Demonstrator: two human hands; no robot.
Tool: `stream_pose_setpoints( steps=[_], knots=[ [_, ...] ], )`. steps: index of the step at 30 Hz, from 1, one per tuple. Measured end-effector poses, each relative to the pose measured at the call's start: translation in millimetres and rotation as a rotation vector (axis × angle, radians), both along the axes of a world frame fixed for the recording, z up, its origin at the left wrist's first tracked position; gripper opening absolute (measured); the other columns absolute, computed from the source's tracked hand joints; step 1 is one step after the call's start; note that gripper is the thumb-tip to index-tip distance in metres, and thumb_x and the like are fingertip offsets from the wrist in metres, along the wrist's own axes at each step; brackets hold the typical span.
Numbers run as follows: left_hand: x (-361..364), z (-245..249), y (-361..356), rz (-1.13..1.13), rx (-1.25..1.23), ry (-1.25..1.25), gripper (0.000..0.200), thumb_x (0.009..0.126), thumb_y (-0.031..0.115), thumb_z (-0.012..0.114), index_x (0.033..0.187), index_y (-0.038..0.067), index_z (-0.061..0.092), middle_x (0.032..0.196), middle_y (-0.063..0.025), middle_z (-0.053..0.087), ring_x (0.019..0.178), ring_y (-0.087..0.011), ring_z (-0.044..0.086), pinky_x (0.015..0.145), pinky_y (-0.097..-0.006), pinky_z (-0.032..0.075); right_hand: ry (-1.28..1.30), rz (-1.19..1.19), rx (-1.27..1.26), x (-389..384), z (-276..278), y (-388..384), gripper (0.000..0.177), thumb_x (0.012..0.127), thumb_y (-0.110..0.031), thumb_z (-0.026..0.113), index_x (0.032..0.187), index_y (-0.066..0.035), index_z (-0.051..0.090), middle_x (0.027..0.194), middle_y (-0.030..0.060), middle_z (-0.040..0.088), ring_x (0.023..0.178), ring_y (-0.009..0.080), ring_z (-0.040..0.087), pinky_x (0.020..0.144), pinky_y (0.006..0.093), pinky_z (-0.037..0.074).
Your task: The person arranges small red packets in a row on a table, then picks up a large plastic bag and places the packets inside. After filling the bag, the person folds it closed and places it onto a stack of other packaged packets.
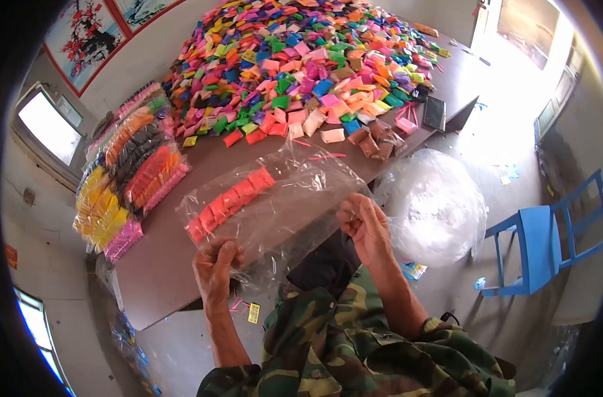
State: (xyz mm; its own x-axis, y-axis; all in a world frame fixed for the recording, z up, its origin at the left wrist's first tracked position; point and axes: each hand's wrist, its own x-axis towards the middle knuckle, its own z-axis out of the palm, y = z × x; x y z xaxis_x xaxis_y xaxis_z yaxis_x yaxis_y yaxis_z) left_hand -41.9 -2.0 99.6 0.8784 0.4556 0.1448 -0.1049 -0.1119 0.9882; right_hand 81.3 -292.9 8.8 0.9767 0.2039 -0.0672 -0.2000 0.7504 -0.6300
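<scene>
A large clear plastic bag [295,198] is stretched between my two hands above the near part of the table. Inside it, along its left side, lies a row of several red packets [232,202]. My left hand [216,266] is closed on the bag's lower left edge, thumb on top, just below the red row. My right hand [365,226] pinches the bag's right edge between thumb and fingers. Just past the bag, a few brown packets [379,140] and a pale pink packet [332,135] lie on the table.
A big heap of small colourful packets [295,73] covers the far part of the brown table [157,264]. Filled bags of packets [130,175] are stacked at the left. A bulging clear bag [437,205] stands right of the table, near a blue chair [536,245]. A dark phone-like slab [435,114] lies by the right edge.
</scene>
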Motion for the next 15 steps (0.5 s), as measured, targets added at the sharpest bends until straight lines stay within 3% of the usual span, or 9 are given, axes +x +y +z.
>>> stream_pose_setpoints(
  steps=[3,6,9,15],
  knots=[
    [-2,5,4,0.034,0.027,0.054,0.024,0.102,0.023,0.077,0.106,-0.001,0.076,0.083,-0.0057,0.074,0.067,-0.0106,0.065,0.062,-0.0253,0.053,-0.02,-0.11,0.002,5,3,-4,0.032,0.11,-0.036,0.066,0.124,-0.009,0.075,0.108,0.005,0.079,0.093,0.0148,0.075,0.075,0.0279,0.056],
    [-3,5,10,0.122,0.103,0.096,0.026,0.102,0.024,0.078,0.108,-0.001,0.076,0.081,-0.006,0.074,0.061,-0.0081,0.062,0.055,-0.0236,0.05,-0.034,-0.182,-0.201,1,13,-11,0.03,0.109,-0.034,0.069,0.12,-0.008,0.077,0.104,0.005,0.08,0.09,0.0134,0.075,0.073,0.027,0.056],
    [3,5,22,0.124,0.071,0.004,0.026,0.101,0.025,0.08,0.109,0.001,0.076,0.08,-0.0061,0.074,0.057,-0.0064,0.059,0.05,-0.0232,0.046,-0.048,-0.213,-0.223,-7,6,-6,0.029,0.108,-0.032,0.069,0.12,-0.007,0.078,0.104,0.0054,0.08,0.089,0.0135,0.075,0.073,0.0265,0.056],
    [-3,3,21,0.116,0.116,0.078,0.017,0.099,0.019,0.081,0.104,0.004,0.076,0.078,-0.0058,0.074,0.054,-0.0065,0.058,0.049,-0.0223,0.044,0.002,0.001,-0.265,-5,-12,-22,0.03,0.107,-0.027,0.07,0.126,-0.005,0.074,0.111,0.0067,0.079,0.095,0.0137,0.074,0.078,0.0264,0.056]
  ],
)
